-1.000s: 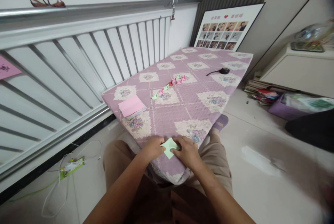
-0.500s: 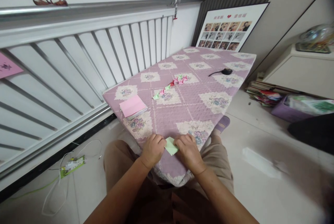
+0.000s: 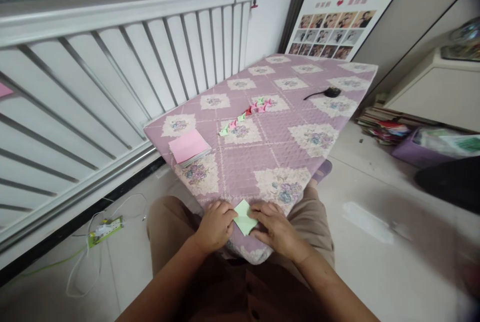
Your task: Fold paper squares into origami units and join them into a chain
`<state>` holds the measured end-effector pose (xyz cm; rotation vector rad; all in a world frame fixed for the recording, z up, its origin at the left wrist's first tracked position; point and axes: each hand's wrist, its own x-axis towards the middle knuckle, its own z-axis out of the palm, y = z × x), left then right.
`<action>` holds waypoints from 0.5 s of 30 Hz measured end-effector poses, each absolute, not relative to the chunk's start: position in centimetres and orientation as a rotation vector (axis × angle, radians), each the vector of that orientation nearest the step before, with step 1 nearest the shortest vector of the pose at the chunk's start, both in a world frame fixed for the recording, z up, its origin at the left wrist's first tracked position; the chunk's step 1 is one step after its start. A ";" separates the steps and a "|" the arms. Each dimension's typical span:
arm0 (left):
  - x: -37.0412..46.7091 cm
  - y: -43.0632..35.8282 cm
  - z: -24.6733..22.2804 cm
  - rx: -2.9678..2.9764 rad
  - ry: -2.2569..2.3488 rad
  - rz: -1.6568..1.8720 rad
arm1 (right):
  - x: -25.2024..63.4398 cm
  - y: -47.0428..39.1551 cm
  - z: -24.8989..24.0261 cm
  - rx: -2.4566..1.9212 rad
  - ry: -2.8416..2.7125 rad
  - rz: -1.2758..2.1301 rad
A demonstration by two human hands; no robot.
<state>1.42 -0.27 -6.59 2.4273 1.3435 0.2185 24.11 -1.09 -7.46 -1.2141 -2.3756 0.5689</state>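
Observation:
A small green square of folded paper lies at the near end of the cloth-covered table, one corner pointing towards me. My left hand is closed at its left corner, with thumb and forefinger on the paper. At the right side is my right hand, its forefinger and thumb spread apart and touching the paper's edge. Farther up the cloth, several small folded paper pieces in green, pink and red form a crooked line. A stack of paper squares with a pink sheet on top rests to the left.
Purple flowered cloth covers the table, which stands against a white radiator. A black object with a cord lies towards the far right. Cables and a power strip are on the floor at left; a purple bin is at right.
My right hand has loosened, its thumb and forefinger now apart, and more of the green paper shows. My left hand stays at the paper's left side. The view has shifted slightly.

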 end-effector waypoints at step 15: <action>1.5 0.3 -6.4 2.308 1.334 0.275 | 23.4 -0.8 -7.9 -1.316 -2.276 0.524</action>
